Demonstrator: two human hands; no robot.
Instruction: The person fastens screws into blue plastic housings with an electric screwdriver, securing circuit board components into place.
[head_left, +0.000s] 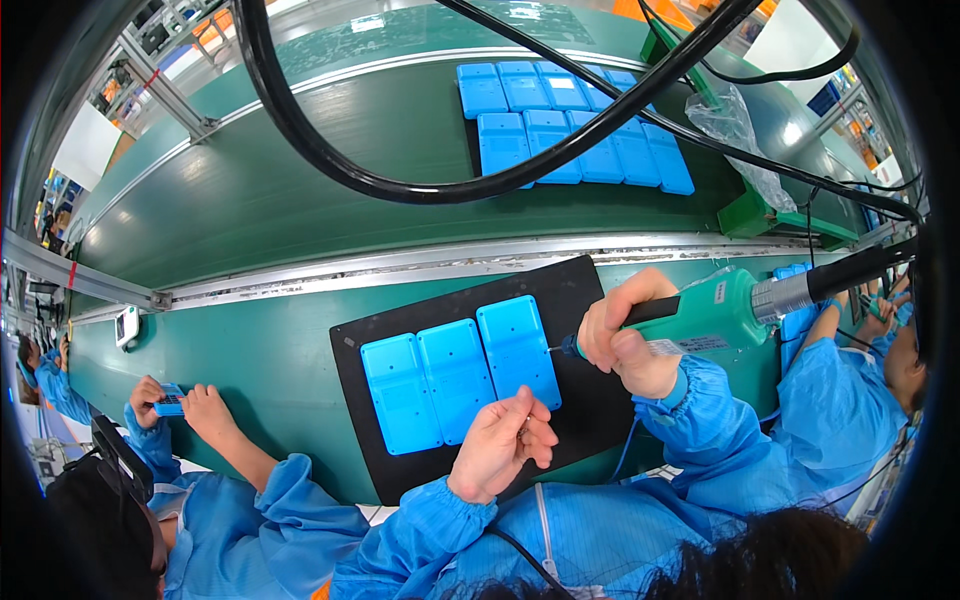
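My right hand (635,335) is wrapped round a green electric screwdriver (712,308), which lies nearly level and points left. Its thin bit reaches the right edge of a blue plastic casing (515,340); whether it touches a screw is too small to tell. Two more blue casings, one in the middle (456,375) and one at the left (398,395), lie side by side with it on a black mat (585,415). Just below the right casing, my left hand (500,445) is held palm up with curled fingers. Something tiny may sit between its fingertips.
A thick black cable (400,185) loops across the upper view. Beyond the metal rail (400,262), two rows of blue casings (550,140) lie on a green conveyor (250,190) beside a clear plastic bag (735,130). Co-workers sit close at left (215,420) and right (830,390).
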